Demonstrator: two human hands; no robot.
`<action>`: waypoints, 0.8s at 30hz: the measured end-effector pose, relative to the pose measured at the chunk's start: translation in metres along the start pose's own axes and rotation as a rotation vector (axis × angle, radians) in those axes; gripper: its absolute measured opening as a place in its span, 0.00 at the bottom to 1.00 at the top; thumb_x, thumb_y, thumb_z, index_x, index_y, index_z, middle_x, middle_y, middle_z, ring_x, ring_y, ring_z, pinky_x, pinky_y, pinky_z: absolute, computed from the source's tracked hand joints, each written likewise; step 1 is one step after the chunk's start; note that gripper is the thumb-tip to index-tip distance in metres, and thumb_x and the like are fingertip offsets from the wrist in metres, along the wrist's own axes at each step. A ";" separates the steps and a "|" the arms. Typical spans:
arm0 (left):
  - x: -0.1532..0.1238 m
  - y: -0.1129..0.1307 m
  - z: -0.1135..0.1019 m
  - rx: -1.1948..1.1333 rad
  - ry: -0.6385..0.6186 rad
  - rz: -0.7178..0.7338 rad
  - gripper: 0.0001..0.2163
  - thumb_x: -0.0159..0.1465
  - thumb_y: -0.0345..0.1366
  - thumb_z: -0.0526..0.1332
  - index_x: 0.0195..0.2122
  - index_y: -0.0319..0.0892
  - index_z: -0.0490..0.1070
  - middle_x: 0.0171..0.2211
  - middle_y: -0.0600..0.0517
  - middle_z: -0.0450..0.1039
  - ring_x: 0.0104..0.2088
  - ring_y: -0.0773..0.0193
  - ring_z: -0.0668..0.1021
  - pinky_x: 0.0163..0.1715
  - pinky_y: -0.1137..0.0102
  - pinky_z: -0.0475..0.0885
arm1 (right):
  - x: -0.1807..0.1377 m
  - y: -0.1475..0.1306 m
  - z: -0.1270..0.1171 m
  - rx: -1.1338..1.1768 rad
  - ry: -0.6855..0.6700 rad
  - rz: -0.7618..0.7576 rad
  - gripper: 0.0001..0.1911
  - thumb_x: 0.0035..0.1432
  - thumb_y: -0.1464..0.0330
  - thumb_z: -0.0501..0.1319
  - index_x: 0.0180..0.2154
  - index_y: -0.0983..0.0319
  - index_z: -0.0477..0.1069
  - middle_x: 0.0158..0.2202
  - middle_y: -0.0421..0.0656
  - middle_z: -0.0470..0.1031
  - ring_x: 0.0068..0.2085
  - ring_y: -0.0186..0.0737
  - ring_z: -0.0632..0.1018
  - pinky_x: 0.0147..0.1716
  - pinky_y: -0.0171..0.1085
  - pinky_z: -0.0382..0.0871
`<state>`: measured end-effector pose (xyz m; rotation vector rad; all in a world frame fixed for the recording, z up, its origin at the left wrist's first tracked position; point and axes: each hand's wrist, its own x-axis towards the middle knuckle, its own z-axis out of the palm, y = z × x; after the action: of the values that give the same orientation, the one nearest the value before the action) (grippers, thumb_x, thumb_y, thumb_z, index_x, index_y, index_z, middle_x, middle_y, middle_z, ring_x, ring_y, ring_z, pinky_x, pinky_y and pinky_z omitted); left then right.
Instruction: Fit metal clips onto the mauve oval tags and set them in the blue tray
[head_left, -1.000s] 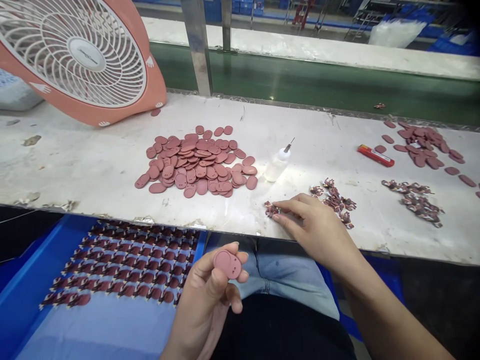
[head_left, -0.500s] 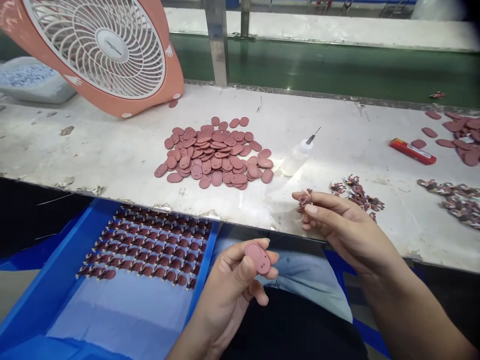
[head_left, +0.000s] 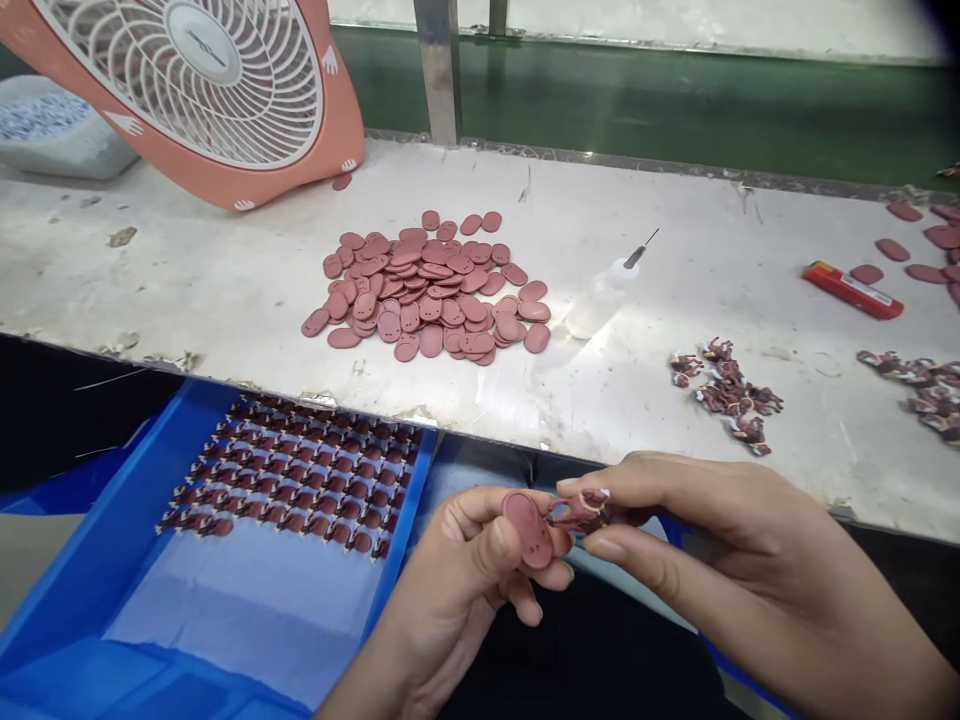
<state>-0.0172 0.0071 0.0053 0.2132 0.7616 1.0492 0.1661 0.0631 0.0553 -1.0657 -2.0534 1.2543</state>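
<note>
Between thumb and fingers, my left hand (head_left: 472, 560) grips an oval reddish-brown base (head_left: 527, 528) with small holes near its lower end. My right hand (head_left: 697, 550) pinches a small brown and white figurine (head_left: 583, 510), held sideways with its thin legs pointing at the base. Figurine and base are very close; whether they touch I cannot tell. Loose figurines (head_left: 727, 385) lie in a small group on the bench beyond my right hand. A heap of similar oval bases (head_left: 427, 300) covers the bench's middle.
A clear bottle with a needle tip (head_left: 604, 295) stands right of the heap. An orange fan (head_left: 225, 90) leans at the left by a white tub (head_left: 75, 150). Below the bench edge, a blue tray (head_left: 75, 610) holds rows of figurines on bases. A red box (head_left: 851, 290) lies right.
My right hand has brought the figurine down and left, from over the bench edge to beside the base. My left hand has shifted slightly, still gripping the base. The view has tilted a little downward.
</note>
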 end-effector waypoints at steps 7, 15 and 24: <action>-0.002 -0.003 0.000 -0.009 0.020 -0.022 0.14 0.54 0.47 0.74 0.30 0.41 0.82 0.25 0.53 0.78 0.25 0.71 0.81 0.19 0.84 0.72 | 0.005 0.001 -0.006 -0.039 -0.106 -0.110 0.12 0.67 0.71 0.62 0.47 0.48 0.76 0.35 0.31 0.80 0.34 0.29 0.79 0.34 0.27 0.73; -0.002 -0.004 -0.001 -0.013 0.023 -0.038 0.14 0.52 0.47 0.75 0.30 0.41 0.83 0.24 0.53 0.80 0.24 0.71 0.82 0.18 0.84 0.73 | 0.006 -0.002 -0.007 -0.097 -0.168 -0.139 0.15 0.68 0.74 0.60 0.50 0.49 0.73 0.35 0.31 0.78 0.34 0.25 0.77 0.36 0.23 0.70; -0.003 -0.006 -0.002 -0.013 0.030 -0.049 0.13 0.54 0.47 0.74 0.30 0.41 0.83 0.25 0.53 0.81 0.24 0.71 0.82 0.19 0.84 0.73 | 0.007 -0.002 -0.007 -0.135 -0.203 -0.184 0.15 0.68 0.75 0.59 0.51 0.53 0.72 0.37 0.31 0.77 0.36 0.24 0.76 0.41 0.21 0.68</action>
<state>-0.0147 0.0015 0.0023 0.1672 0.7828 1.0124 0.1670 0.0715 0.0605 -0.8105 -2.3586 1.1854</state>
